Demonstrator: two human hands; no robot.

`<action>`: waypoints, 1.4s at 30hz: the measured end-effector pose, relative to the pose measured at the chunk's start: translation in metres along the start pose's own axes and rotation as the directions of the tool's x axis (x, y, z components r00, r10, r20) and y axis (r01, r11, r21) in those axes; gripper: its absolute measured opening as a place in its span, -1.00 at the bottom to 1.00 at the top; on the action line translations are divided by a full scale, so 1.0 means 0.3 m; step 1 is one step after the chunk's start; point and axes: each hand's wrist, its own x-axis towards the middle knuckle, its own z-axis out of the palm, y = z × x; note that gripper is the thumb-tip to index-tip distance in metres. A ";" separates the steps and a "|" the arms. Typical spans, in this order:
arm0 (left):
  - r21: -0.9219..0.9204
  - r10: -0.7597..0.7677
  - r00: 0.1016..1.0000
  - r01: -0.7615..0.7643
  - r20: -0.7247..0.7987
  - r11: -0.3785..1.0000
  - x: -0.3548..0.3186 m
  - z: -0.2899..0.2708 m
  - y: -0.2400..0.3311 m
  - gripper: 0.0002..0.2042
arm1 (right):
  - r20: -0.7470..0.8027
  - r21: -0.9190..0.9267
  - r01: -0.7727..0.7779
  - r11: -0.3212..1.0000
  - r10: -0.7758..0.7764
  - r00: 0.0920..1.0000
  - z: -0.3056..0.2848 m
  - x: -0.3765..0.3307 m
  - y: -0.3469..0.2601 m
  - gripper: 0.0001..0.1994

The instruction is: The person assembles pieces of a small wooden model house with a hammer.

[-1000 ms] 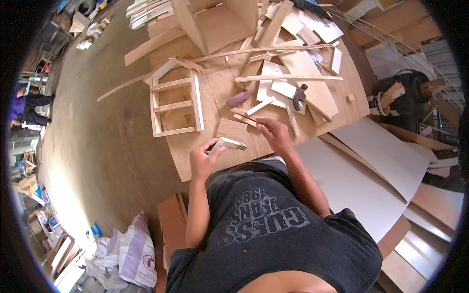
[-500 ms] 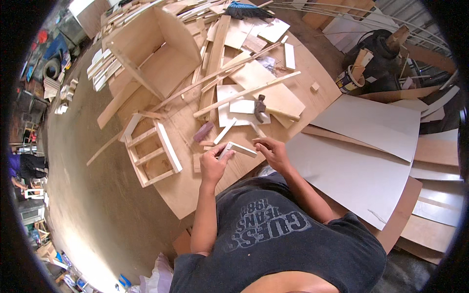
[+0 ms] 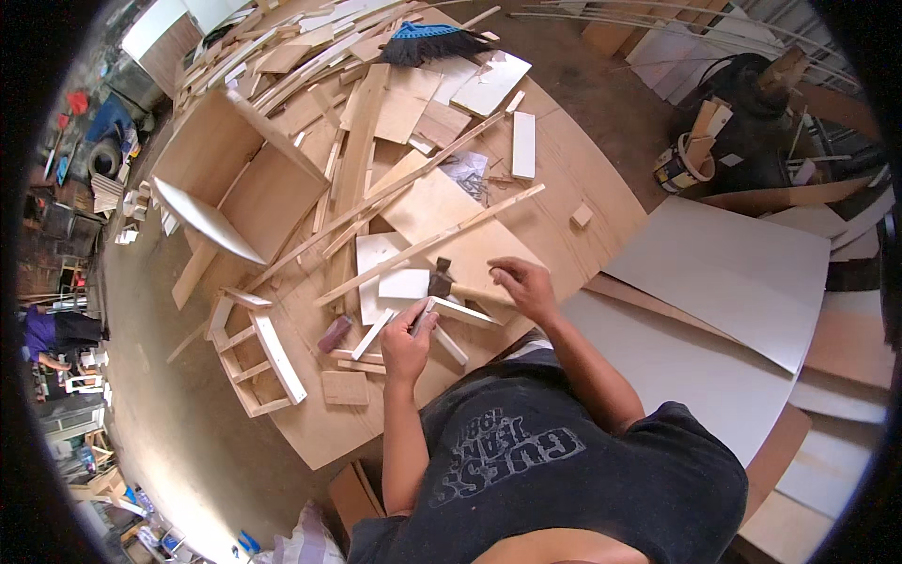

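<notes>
Near the table's front edge, my left hand (image 3: 408, 340) is closed round a narrow white-faced wooden strip (image 3: 467, 313), which sticks out to the right. My right hand (image 3: 526, 289) is just right of that strip, its thumb and fingers pinched together. Anything between those fingertips is too small to make out. A hammer (image 3: 440, 278) lies on the boards, its wooden handle running toward my right hand, which hides the handle's end. Beside my left hand are a short white strip (image 3: 373, 335), a dusky purple cylinder (image 3: 334, 334) and a flat square wooden block (image 3: 345, 387).
A small slatted wooden frame (image 3: 266, 350) stands at the table's left edge, behind it a large open plywood box (image 3: 246, 179). Long strips and offcuts cover the far side, with a plastic bag of nails (image 3: 470, 177) and a blue brush (image 3: 427, 42). White sheets (image 3: 695, 282) lie right.
My view has shifted, so the table sits lower and further left. My right hand has risen slightly and moved right, away from the strip. My left hand still holds the strip.
</notes>
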 end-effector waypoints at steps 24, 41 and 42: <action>-0.131 -0.292 0.953 0.279 -0.084 0.951 0.654 0.404 0.069 -0.66 | 0.099 -0.587 0.082 0.805 -0.030 0.995 0.018 1.086 0.314 -0.82; -0.122 -0.122 0.955 0.091 -0.271 0.988 0.387 0.204 0.142 -0.66 | 0.367 -0.229 0.053 0.972 0.036 0.930 -0.089 0.702 -0.076 -0.82; -0.117 -0.096 0.955 0.065 -0.280 0.991 0.346 0.171 0.163 -0.68 | 0.383 -0.078 0.017 0.997 0.014 0.924 -0.083 0.636 -0.080 -0.83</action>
